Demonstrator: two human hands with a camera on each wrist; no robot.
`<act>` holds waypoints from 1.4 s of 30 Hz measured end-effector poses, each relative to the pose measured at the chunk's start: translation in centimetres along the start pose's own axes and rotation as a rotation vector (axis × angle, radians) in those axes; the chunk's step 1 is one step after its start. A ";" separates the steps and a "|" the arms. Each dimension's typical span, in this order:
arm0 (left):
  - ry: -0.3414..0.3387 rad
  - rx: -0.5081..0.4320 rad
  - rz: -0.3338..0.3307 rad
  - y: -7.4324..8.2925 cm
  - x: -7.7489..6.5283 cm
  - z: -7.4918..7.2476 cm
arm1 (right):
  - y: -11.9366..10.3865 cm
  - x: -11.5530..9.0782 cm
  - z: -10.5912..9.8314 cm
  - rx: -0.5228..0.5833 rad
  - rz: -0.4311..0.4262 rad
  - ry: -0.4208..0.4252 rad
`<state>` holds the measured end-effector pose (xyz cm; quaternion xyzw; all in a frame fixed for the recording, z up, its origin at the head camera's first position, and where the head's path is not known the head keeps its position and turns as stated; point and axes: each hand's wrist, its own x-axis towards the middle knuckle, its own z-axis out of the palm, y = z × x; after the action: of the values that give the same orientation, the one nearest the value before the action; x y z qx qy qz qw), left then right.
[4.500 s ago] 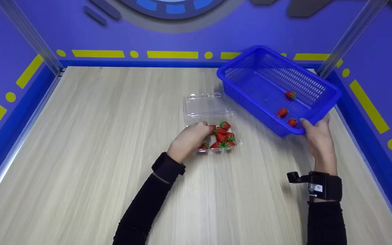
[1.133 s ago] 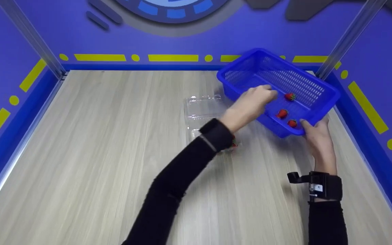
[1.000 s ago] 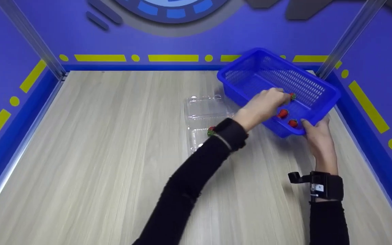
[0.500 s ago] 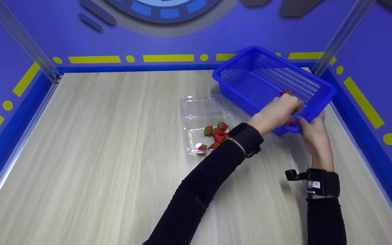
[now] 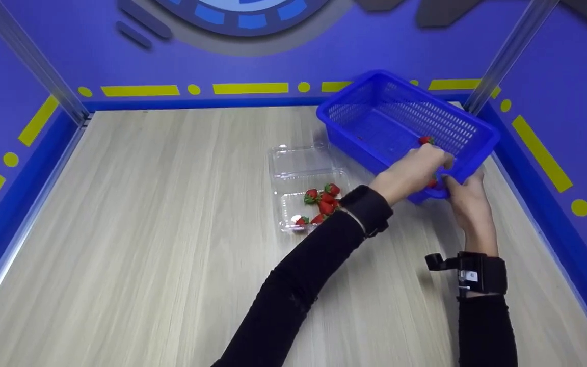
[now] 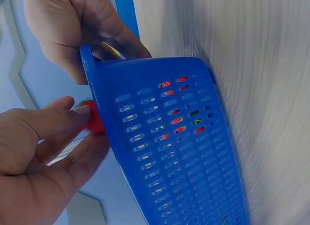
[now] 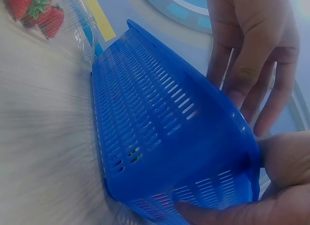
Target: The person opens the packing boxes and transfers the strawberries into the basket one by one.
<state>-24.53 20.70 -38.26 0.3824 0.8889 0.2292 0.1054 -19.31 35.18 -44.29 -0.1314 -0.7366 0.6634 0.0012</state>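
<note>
My left hand (image 5: 415, 165) reaches over the near end of a blue plastic basket (image 5: 352, 145). In the left wrist view its thumb and fingers pinch a red strawberry (image 6: 95, 121) right at the basket's rim. My right hand (image 5: 469, 204) grips the basket's near right corner, thumb over the rim and a finger along the outer wall in the right wrist view. Inside the basket lie a few loose strawberries (image 5: 426, 140), partly hidden by the left hand. An open clear clamshell box (image 5: 288, 204) with several strawberries (image 5: 325, 198) sits left of the basket, partly covered by my left arm.
The wooden table (image 5: 145, 229) carries the box and basket. Blue walls (image 5: 252, 61) with yellow marks stand behind and at both sides, with metal posts (image 5: 507, 56) in the corners. The basket reaches close to the back right corner.
My left hand has moved from the strawberries in the clamshell box to the right, over the basket, carrying a strawberry. For the last half second it stays nearly still. The right hand keeps its grip.
</note>
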 end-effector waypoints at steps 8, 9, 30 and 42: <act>0.035 0.063 0.059 -0.1 -0.5 -0.1 | 0.3 0.0 -0.1 -0.002 -0.057 -0.008; 0.037 0.080 0.059 -0.1 -0.6 -0.2 | 0.3 0.0 -0.1 -0.005 -0.054 -0.007; 0.413 0.050 -0.130 -8.3 -17.8 -5.7 | -0.4 0.2 0.2 0.093 0.052 -0.011; 0.179 0.114 -0.236 -12.0 -21.0 -2.5 | -0.4 0.0 0.2 0.009 0.049 0.009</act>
<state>-18.60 -2.60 -41.69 0.2588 0.9450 0.1978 0.0302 -19.43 34.95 -43.93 -0.1525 -0.7303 0.6658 -0.0110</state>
